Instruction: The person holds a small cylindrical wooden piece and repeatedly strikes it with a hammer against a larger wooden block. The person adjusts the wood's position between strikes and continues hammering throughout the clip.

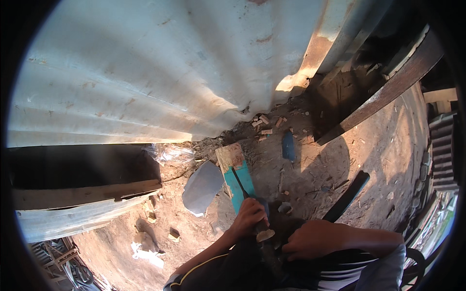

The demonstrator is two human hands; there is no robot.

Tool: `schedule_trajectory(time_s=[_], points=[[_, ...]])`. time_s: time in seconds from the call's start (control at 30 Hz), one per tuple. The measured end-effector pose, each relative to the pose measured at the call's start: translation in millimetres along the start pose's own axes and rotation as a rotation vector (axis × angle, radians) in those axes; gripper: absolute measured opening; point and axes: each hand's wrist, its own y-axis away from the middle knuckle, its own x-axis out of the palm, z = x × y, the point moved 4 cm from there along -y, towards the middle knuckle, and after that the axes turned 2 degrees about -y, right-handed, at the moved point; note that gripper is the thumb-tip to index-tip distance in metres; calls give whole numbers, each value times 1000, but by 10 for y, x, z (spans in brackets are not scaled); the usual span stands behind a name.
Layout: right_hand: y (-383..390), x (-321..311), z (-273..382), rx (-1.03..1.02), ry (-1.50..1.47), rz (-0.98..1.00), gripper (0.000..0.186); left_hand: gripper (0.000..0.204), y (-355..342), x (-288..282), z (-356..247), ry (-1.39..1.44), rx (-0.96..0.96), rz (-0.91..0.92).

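In my left hand (251, 213) is a chisel (239, 182) with a long dark blade and a thick handle. Its blade slants across a wooden board (233, 157), bare at the far end and teal nearer me. The handle's pale round butt shows just below the fist. Over my dark-clothed lap, my right hand (308, 240) has its fingers curled down. A dark, stick-like shape (272, 259) lies beside those fingers. Shadow hides whatever they grip, if anything.
A large corrugated metal sheet (145, 72) rises in front. Left of the board lies a flat grey slab (203, 189). Wood offcuts (262, 123), a blue piece (288, 146) and a dark curved strip (347, 194) are on the dirt. A long beam (383, 94) leans at right.
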Motion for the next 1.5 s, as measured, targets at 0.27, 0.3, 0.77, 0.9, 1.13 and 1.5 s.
schedule_trajectory(time_s=[0.27,0.3,0.77,0.9,1.13,1.5], points=[[-213,63,-47,-73,127,72,14,26,187,152,73,-91,-25,115],[-243,113,-82,-83,145,6,13,26,208,183,88,-86,-14,115],[-424,488,-203,-52,94,210,13,29,266,188,234,-152,85,67],[-430,314,-199,-41,160,117,14,29,295,180,228,-166,57,88],[-339,18,-118,19,84,77,29,34,279,-118,118,-123,-44,38],[-13,-426,-64,98,19,-372,34,33,45,-854,-118,14,-284,-18]])
